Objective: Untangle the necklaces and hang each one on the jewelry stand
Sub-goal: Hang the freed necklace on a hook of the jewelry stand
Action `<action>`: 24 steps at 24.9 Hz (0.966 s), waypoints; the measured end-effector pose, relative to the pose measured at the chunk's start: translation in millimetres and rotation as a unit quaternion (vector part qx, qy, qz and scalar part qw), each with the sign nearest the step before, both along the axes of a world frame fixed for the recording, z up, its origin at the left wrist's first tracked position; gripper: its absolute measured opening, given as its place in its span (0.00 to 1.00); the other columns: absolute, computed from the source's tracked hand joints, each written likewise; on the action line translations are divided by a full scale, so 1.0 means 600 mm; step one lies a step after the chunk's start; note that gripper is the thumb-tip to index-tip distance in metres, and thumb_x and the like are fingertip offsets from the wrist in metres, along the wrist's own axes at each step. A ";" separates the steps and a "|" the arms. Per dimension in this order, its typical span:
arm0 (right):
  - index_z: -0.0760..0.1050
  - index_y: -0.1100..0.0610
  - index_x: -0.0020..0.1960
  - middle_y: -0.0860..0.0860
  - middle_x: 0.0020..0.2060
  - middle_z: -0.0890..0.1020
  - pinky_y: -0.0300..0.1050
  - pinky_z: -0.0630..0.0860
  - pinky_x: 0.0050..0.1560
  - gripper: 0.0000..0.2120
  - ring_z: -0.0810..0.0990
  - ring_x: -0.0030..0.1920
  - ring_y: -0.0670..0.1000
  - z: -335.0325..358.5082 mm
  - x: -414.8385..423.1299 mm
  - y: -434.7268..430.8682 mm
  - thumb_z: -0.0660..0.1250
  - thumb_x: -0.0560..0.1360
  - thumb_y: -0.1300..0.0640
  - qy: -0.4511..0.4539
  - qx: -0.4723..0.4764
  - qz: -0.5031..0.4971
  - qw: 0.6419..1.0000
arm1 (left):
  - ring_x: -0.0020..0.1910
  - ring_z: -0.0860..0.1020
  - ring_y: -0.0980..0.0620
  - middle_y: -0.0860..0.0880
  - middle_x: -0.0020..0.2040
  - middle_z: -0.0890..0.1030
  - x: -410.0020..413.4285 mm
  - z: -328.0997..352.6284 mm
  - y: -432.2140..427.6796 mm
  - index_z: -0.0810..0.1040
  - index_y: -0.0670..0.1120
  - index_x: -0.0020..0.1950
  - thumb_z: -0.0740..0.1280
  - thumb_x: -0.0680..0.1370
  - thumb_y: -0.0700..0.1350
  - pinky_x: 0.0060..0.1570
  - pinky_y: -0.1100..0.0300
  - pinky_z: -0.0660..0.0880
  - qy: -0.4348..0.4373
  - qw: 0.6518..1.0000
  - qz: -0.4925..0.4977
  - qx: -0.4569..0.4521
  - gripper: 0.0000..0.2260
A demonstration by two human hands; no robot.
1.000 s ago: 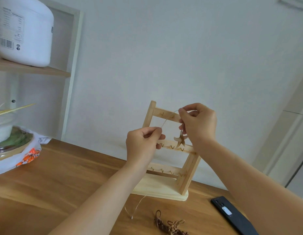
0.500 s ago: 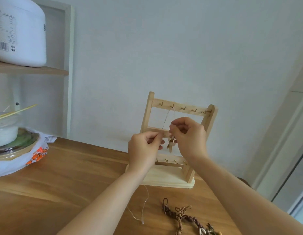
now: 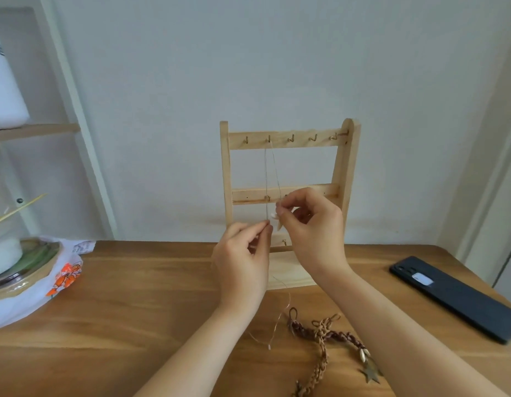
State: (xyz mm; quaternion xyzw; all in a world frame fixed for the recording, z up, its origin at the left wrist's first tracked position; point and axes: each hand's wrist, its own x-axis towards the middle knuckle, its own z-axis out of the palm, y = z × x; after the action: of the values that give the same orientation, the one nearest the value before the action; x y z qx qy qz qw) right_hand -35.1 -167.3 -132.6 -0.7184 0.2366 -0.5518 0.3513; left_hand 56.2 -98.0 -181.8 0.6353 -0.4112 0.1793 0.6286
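Observation:
A pale wooden jewelry stand with rows of small brass hooks stands on the table against the wall. A thin cord necklace loops over the second hook of the top bar and runs down to both hands. My left hand pinches one strand below the middle bar. My right hand pinches the other strand at its pale pendant. A loose end of the cord trails onto the table. Brown braided necklaces with shells and a star charm lie tangled on the table in front of the stand.
A dark phone lies at the right on the wooden table. At the left sit a lidded bowl in a white plastic bag and a shelf unit holding a white container. The wall stands close behind the stand.
The view has swung to face the stand squarely. Both hands have dropped from the top bar to below the middle bar, and the cord now hangs from a top hook.

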 end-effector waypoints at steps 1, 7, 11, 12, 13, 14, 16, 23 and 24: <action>0.80 0.54 0.43 0.45 0.38 0.84 0.33 0.74 0.39 0.08 0.80 0.38 0.46 0.000 -0.001 -0.001 0.73 0.74 0.65 0.003 0.003 0.011 1.000 | 0.37 0.80 0.60 0.55 0.41 0.83 0.000 -0.001 0.001 0.87 0.46 0.52 0.74 0.77 0.42 0.39 0.67 0.76 -0.011 1.000 0.011 -0.012 0.06; 0.84 0.53 0.45 0.43 0.43 0.84 0.29 0.69 0.41 0.10 0.78 0.41 0.41 -0.007 -0.005 -0.007 0.71 0.76 0.67 0.040 -0.043 0.024 0.998 | 0.36 0.81 0.57 0.57 0.38 0.82 0.003 0.005 0.008 0.82 0.47 0.53 0.73 0.76 0.39 0.36 0.68 0.75 0.053 0.998 -0.026 -0.039 0.08; 0.86 0.55 0.48 0.43 0.49 0.83 0.27 0.70 0.41 0.10 0.77 0.41 0.37 -0.015 -0.007 -0.011 0.70 0.76 0.67 0.088 -0.091 0.004 0.992 | 0.35 0.81 0.55 0.56 0.38 0.84 0.010 0.010 0.007 0.86 0.48 0.50 0.72 0.77 0.37 0.36 0.69 0.75 0.035 0.997 -0.062 0.003 0.07; 0.86 0.54 0.50 0.43 0.50 0.84 0.26 0.71 0.42 0.09 0.78 0.40 0.37 -0.017 -0.006 -0.012 0.70 0.77 0.66 0.102 -0.093 0.000 0.990 | 0.34 0.81 0.56 0.57 0.38 0.84 0.010 0.012 0.006 0.86 0.49 0.50 0.72 0.76 0.37 0.37 0.71 0.74 0.043 0.997 -0.062 0.006 0.08; 0.86 0.54 0.51 0.42 0.51 0.84 0.26 0.71 0.42 0.09 0.78 0.40 0.37 -0.020 -0.005 -0.011 0.70 0.77 0.65 0.112 -0.091 -0.003 0.990 | 0.34 0.82 0.57 0.57 0.38 0.85 0.009 0.013 0.005 0.86 0.50 0.49 0.73 0.76 0.37 0.37 0.72 0.73 0.057 0.996 -0.064 0.006 0.08; 0.86 0.54 0.52 0.41 0.51 0.83 0.25 0.71 0.43 0.09 0.79 0.40 0.36 -0.021 -0.004 -0.011 0.70 0.78 0.65 0.117 -0.086 -0.003 0.989 | 0.34 0.82 0.58 0.57 0.38 0.85 0.007 0.017 0.005 0.85 0.51 0.48 0.74 0.75 0.37 0.36 0.72 0.73 0.078 0.994 -0.072 0.002 0.09; 0.86 0.53 0.53 0.39 0.50 0.83 0.26 0.73 0.45 0.09 0.80 0.44 0.36 -0.019 -0.005 -0.008 0.68 0.79 0.63 0.115 -0.055 0.007 0.992 | 0.35 0.83 0.57 0.55 0.38 0.85 0.002 0.022 0.006 0.82 0.53 0.49 0.74 0.75 0.38 0.37 0.68 0.77 0.132 0.986 -0.102 0.001 0.10; 0.83 0.52 0.55 0.45 0.51 0.86 0.39 0.80 0.57 0.10 0.84 0.53 0.45 -0.002 -0.008 -0.001 0.64 0.81 0.63 0.011 0.218 0.156 0.963 | 0.31 0.82 0.55 0.51 0.41 0.86 0.009 0.034 0.003 0.84 0.53 0.56 0.73 0.77 0.40 0.32 0.63 0.76 0.194 0.965 -0.168 0.047 0.11; 0.82 0.55 0.56 0.49 0.51 0.86 0.44 0.81 0.58 0.10 0.86 0.53 0.49 0.002 -0.007 -0.001 0.63 0.82 0.63 -0.014 0.262 0.182 0.948 | 0.29 0.80 0.56 0.49 0.42 0.85 0.008 0.038 0.003 0.84 0.52 0.58 0.72 0.77 0.39 0.30 0.65 0.74 0.198 0.962 -0.181 0.057 0.12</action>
State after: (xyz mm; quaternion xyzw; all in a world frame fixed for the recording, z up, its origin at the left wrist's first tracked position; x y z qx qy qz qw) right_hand -39.3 -168.2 -131.7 -0.6237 0.2330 -0.4071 0.6253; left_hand 61.1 -96.0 -159.1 0.6075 -0.3961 -0.0905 0.6825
